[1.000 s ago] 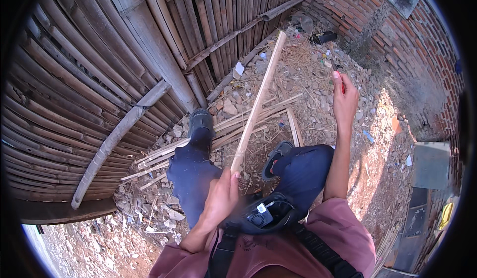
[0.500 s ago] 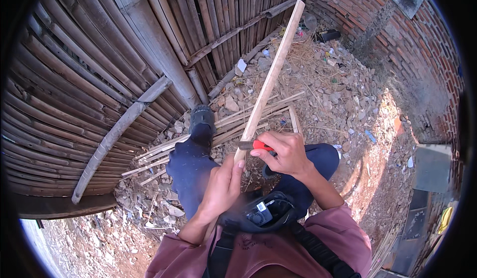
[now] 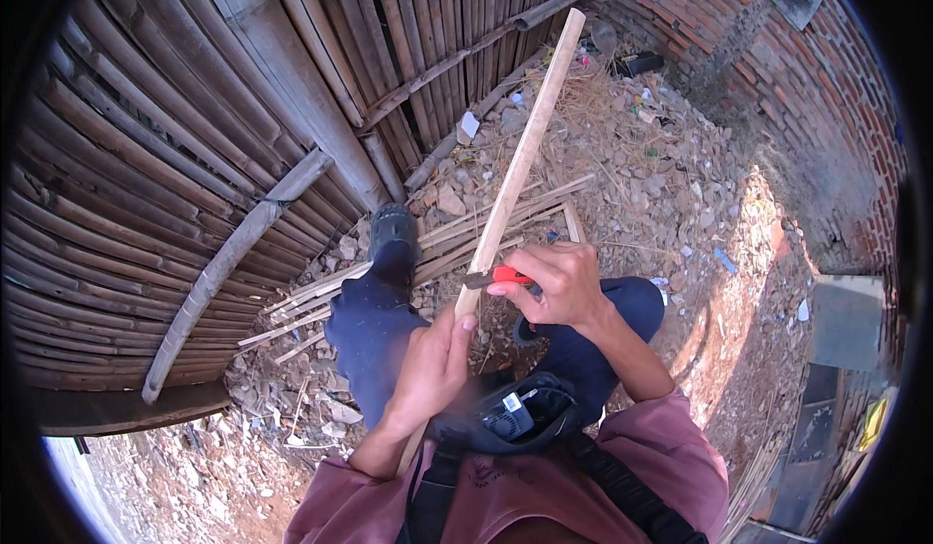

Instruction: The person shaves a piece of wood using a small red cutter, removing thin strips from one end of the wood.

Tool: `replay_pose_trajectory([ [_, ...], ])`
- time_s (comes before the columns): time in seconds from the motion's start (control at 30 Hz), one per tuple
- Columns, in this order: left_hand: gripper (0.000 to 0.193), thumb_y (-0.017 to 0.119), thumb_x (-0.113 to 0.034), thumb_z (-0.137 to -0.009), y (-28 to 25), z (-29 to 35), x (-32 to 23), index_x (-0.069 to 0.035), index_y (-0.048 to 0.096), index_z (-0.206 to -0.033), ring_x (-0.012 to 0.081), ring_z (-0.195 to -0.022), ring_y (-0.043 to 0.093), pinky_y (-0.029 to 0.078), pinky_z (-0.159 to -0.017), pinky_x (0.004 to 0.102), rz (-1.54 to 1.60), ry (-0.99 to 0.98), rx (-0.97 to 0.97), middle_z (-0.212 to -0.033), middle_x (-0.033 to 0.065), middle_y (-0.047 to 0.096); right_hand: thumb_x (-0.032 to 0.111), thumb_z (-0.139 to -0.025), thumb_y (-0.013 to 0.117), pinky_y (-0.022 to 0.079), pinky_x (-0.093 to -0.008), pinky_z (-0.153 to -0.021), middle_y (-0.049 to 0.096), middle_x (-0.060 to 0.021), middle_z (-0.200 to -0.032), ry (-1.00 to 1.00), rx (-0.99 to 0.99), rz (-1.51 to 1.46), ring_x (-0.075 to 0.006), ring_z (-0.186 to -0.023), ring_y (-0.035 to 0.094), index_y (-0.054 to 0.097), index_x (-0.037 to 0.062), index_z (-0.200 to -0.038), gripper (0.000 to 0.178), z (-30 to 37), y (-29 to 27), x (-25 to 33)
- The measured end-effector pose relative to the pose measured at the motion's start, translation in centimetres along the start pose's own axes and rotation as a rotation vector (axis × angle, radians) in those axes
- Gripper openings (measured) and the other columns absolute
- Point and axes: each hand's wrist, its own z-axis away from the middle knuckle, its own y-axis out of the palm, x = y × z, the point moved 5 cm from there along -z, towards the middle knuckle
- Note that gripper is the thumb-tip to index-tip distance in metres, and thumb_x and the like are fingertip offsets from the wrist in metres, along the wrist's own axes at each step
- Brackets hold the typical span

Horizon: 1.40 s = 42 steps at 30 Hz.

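Note:
My left hand point(image 3: 432, 369) is closed round the lower part of a long, pale wooden strip point(image 3: 520, 170), its thumb lying along the wood. The strip slants up and away to the right, its far end in the air, its near end running down by my left forearm. My right hand point(image 3: 564, 287) is shut on red-handled pliers point(image 3: 505, 274). Their dark metal head lies against the strip just above my left thumb; whether the jaws grip the wood cannot be made out. Most of the handle is hidden by my fingers.
More pale strips point(image 3: 452, 248) lie on the rubble beyond my knees. A bamboo wall point(image 3: 146, 155) with a thick post stands at left; a brick wall point(image 3: 826, 87) rises at right. An open black pouch point(image 3: 530, 418) sits at my waist. My boot point(image 3: 394, 233) rests beside the post.
The far end of the strip has tipped slightly left and down. The pliers' head has turned a little on the strip and shows more plainly. Both hands keep their holds.

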Motion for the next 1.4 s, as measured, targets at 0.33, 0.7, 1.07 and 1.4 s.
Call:
replay_pose_trajectory([
  [0.33,0.020,0.050,-0.012,-0.113,1.1,2.4,-0.7,0.005,0.060,-0.114,0.0285,-0.053,0.062,0.044,-0.054,0.0399,-0.061,0.064,-0.009,-0.064,0.0153,0.057,0.036,-0.105,0.068,0.037,-0.0331,-0.053,0.052,-0.0061,-0.063,0.640,-0.522,-0.067,-0.0160,-0.056,0.052,0.065,0.0039,-0.090,0.036,1.0,-4.9,-8.5],
  [0.7,0.035,0.045,-0.038,-0.117,0.0,0.9,1.8,-0.010,0.045,-0.096,0.0042,-0.046,0.027,0.024,-0.040,0.0237,0.824,-0.294,0.295,-0.065,-0.0058,0.033,0.029,-0.105,0.070,0.048,-0.0314,-0.068,0.066,-0.0090,-0.081,0.475,0.037,-0.419,-0.0134,-0.074,0.064,0.063,0.0015,-0.113,0.029,1.6,-1.2,-2.5],
  [1.07,0.032,0.053,-0.035,-0.115,-0.7,0.0,0.5,-0.008,0.048,-0.098,0.0063,-0.045,0.032,0.036,-0.040,0.0256,0.777,-0.236,0.211,-0.063,-0.0048,0.033,0.051,-0.116,0.041,0.031,-0.0224,-0.050,0.045,0.0030,-0.073,0.719,-0.007,-1.800,-0.0061,-0.053,0.035,0.058,0.0084,-0.119,0.046,4.6,4.7,-4.5],
  [1.4,0.039,0.054,-0.037,-0.114,-2.0,-2.4,-1.6,-0.013,0.041,-0.085,0.0067,-0.046,0.029,0.030,-0.042,0.0256,0.733,-0.092,0.102,-0.057,-0.0059,0.030,0.031,-0.108,0.060,0.043,-0.0284,-0.064,0.054,-0.0009,-0.089,1.064,-0.530,-2.033,-0.0105,-0.066,0.049,0.056,0.0108,-0.142,0.039,9.4,9.0,-11.2],
])
